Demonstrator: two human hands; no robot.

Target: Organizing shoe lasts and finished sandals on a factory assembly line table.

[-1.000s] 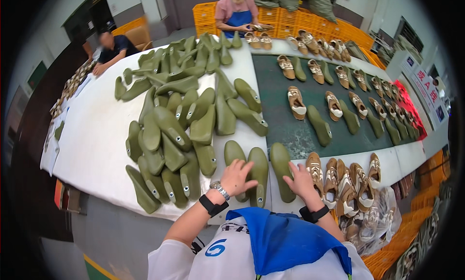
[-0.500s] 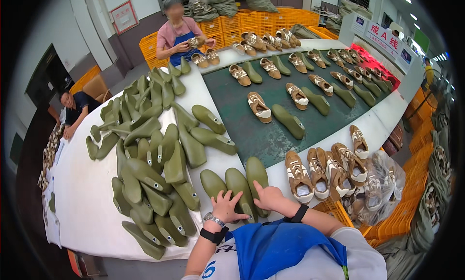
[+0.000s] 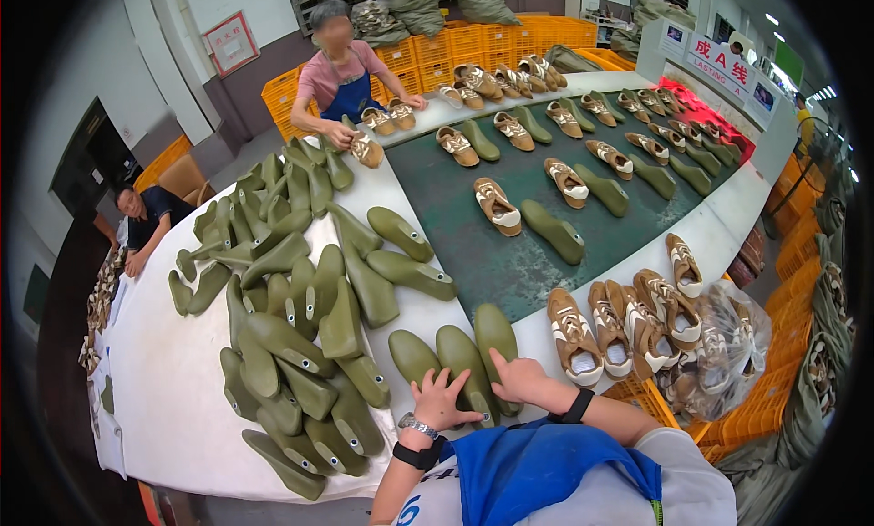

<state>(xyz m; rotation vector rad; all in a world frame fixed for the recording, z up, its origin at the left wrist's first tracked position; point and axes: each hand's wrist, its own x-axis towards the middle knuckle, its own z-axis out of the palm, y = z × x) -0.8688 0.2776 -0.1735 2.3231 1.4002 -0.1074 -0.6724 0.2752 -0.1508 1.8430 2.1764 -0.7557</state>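
My left hand (image 3: 444, 402) lies with spread fingers on two olive-green shoe lasts, a left one (image 3: 411, 355) and a middle one (image 3: 462, 360). On the right last (image 3: 496, 333) rests my right hand (image 3: 523, 382), its index finger stretched along the top; its other fingers are partly hidden. The three lasts lie side by side, toes away from me, on the white table edge (image 3: 410, 315). Neither hand lifts anything. Left of them is a large heap of similar lasts (image 3: 314, 344). Brown-and-white sneakers (image 3: 574, 335) stand in a group to my right.
A green belt (image 3: 437, 225) carries rows of sneakers and lasts. Across the table a co-worker (image 3: 341, 80) handles a sneaker (image 3: 367, 150). Another person (image 3: 146, 216) sits at far left. Orange crates (image 3: 774, 371) and a clear bag of shoes (image 3: 724, 344) are at right.
The view has shifted slightly. My hands stay on the lasts. The co-worker has lowered a sneaker from chest height to the table corner and reached the other hand toward the nearby pair.
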